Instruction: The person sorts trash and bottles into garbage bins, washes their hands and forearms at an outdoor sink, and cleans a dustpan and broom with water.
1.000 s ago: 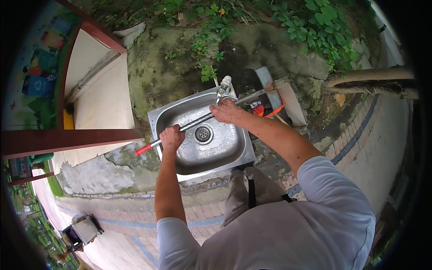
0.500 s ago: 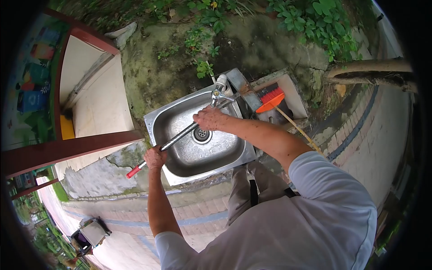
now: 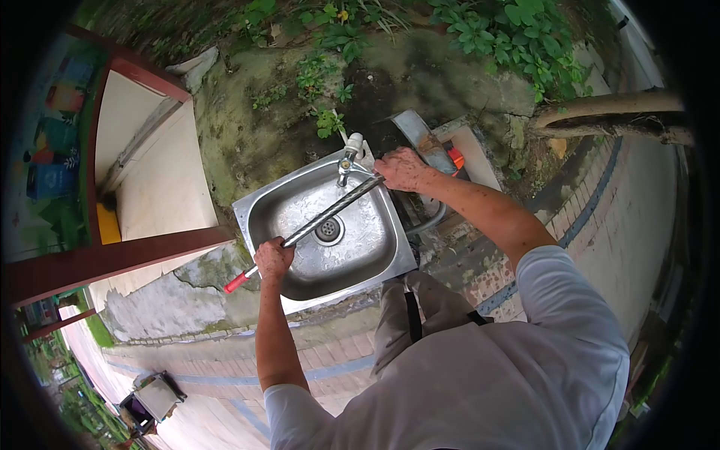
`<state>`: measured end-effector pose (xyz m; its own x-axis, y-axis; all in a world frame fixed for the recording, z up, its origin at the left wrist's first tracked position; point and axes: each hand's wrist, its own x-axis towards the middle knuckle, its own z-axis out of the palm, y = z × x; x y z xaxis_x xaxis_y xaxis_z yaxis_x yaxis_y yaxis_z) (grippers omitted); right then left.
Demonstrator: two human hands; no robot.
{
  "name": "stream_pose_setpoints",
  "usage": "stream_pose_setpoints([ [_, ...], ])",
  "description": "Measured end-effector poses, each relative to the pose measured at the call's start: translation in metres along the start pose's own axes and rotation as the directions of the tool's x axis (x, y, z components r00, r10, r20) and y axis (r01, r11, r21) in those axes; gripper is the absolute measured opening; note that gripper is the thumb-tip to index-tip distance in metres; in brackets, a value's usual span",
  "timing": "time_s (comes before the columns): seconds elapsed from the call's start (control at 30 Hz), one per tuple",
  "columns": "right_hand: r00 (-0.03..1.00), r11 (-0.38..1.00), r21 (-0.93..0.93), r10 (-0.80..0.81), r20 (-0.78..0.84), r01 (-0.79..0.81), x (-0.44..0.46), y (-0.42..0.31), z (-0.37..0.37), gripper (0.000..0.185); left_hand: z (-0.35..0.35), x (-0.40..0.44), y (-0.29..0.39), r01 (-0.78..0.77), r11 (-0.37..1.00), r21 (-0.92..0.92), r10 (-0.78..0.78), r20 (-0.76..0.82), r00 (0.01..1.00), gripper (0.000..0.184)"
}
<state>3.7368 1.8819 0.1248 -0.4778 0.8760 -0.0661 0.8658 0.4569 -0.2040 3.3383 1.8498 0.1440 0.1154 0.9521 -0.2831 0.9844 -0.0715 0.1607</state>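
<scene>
Both hands are closed around a metal pole (image 3: 334, 212) that slants across a stainless steel sink (image 3: 330, 281). Near the pole's red-gripped end (image 3: 237, 283), my left hand (image 3: 274, 259) wraps it just outside the sink's left rim. My right hand (image 3: 403, 171) grips it farther up, by the sink's upper right corner and right of the faucet (image 3: 349, 159). Beyond that hand is a grey metal piece (image 3: 421, 135), possibly the pole's head; my hand hides how they join. The pole passes above the drain (image 3: 328, 231).
Right of the sink, an orange object (image 3: 456, 157) lies partly hidden in a pale basin (image 3: 477, 157), with a grey hose (image 3: 431, 223) below. A tree trunk (image 3: 611, 112) stands at the right, a red-brown frame (image 3: 120, 247) at the left. Plants (image 3: 517, 45) grow behind.
My right hand has slid up the pole, away from my left hand. The pole's far end shifted, first uncovering the orange broom head, which is now mostly hidden again. The view has shifted slightly.
</scene>
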Motion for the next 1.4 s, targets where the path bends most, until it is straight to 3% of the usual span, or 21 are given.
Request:
stream_pose_setpoints([
  [0.07,0.998,0.997,-0.072,0.025,0.063,-0.02,0.011,-0.014,0.011,0.021,0.002,0.0,0.003,0.006,1.0,-0.015,-0.007,-0.026,1.0,0.025],
  [0.1,0.995,0.993,-0.073,-0.093,0.042,0.096,0.017,-0.028,0.018,0.023,0.006,0.002,0.005,-0.007,1.0,-0.022,0.007,-0.042,0.999,0.024],
  [0.13,0.99,0.996,-0.016,-0.087,0.113,0.09,0.024,-0.054,0.003,0.022,0.003,0.004,0.012,-0.013,1.0,-0.009,0.013,-0.049,0.999,0.025],
  [0.17,0.991,0.992,0.06,-0.106,-0.081,0.111,0.028,-0.072,0.035,0.02,0.002,0.004,0.021,-0.014,1.0,0.003,0.014,-0.057,0.998,0.026],
  [0.23,0.969,0.976,0.159,-0.177,0.174,0.15,0.043,-0.1,0.004,0.021,0.004,0.009,0.034,-0.041,0.999,0.013,0.042,-0.053,0.998,0.029],
  [0.3,0.974,0.965,0.203,-0.191,0.124,0.164,0.043,-0.106,0.003,0.027,0.004,0.011,0.043,-0.035,0.999,-0.009,0.034,-0.038,0.999,0.037],
  [0.37,0.961,0.982,0.159,-0.136,0.242,0.099,0.042,-0.089,0.001,0.04,0.008,0.013,0.056,-0.107,0.994,-0.037,0.106,-0.025,0.994,0.041],
  [0.47,0.959,0.998,0.053,-0.059,0.279,0.046,0.025,-0.04,0.015,0.024,0.006,0.023,0.097,-0.355,0.912,-0.206,0.359,-0.019,0.933,0.04],
  [0.53,0.937,0.991,-0.003,0.129,0.326,-0.136,0.011,-0.018,-0.02,0.027,0.013,0.039,0.124,-0.362,0.931,-0.05,0.361,-0.039,0.932,0.04],
  [0.63,0.922,0.976,-0.063,0.216,0.32,-0.207,-0.005,0.012,-0.042,0.03,0.031,0.069,0.15,-0.383,0.923,0.024,0.371,-0.317,0.873,0.032],
  [0.73,0.901,0.956,-0.095,0.292,0.32,-0.276,-0.024,0.029,-0.056,0.03,0.022,0.088,0.16,-0.221,0.97,0.105,0.231,-0.088,0.969,0.02],
  [0.83,0.862,0.933,-0.143,0.359,0.357,-0.329,-0.048,0.048,-0.059,0.028,0.028,0.091,0.135,-0.284,0.946,0.157,0.311,-0.185,0.932,0.013],
  [0.9,0.837,0.919,-0.19,0.393,0.381,-0.345,-0.06,0.061,-0.051,0.027,0.025,0.088,0.11,-0.239,0.963,0.126,0.266,-0.297,0.917,0.013],
  [1.03,0.87,0.943,-0.077,0.328,0.368,-0.324,-0.049,0.028,-0.036,0.025,0.016,0.073,0.073,-0.147,0.974,0.171,0.153,-0.026,0.988,0.02],
  [1.13,0.954,0.969,0.088,0.21,0.213,-0.232,-0.01,-0.022,-0.015,0.024,0.003,0.052,0.039,-0.073,0.987,0.145,0.081,-0.046,0.996,0.023],
  [1.17,0.93,0.985,0.089,0.108,0.353,-0.148,0.011,-0.044,-0.024,0.026,0.001,0.044,0.029,-0.054,0.988,0.146,0.062,-0.055,0.997,0.021],
  [1.2,0.926,0.987,0.127,0.043,0.374,-0.097,0.03,-0.065,-0.008,0.03,-0.001,0.035,0.023,-0.042,0.988,0.149,0.051,-0.06,0.997,0.021],
  [1.23,0.974,0.982,0.186,-0.07,0.216,0.03,0.046,-0.078,0.043,0.033,-0.003,0.029,0.018,-0.034,0.988,0.152,0.044,-0.066,0.997,0.021],
  [1.3,0.94,0.97,0.198,-0.192,0.281,0.139,0.07,-0.122,0.048,0.035,-0.001,0.018,0.008,0.009,0.982,0.188,0.005,-0.076,0.997,0.019],
  [1.37,0.943,0.954,0.145,-0.286,0.173,0.263,0.08,-0.143,0.06,0.032,-0.003,0.005,0.003,0.045,0.98,0.192,-0.031,-0.076,0.997,0.018],
  [1.4,0.939,0.966,0.131,-0.25,0.236,0.224,0.082,-0.143,0.043,0.027,-0.004,-0.002,0.0,0.056,0.973,0.223,-0.038,-0.088,0.995,0.018],
])
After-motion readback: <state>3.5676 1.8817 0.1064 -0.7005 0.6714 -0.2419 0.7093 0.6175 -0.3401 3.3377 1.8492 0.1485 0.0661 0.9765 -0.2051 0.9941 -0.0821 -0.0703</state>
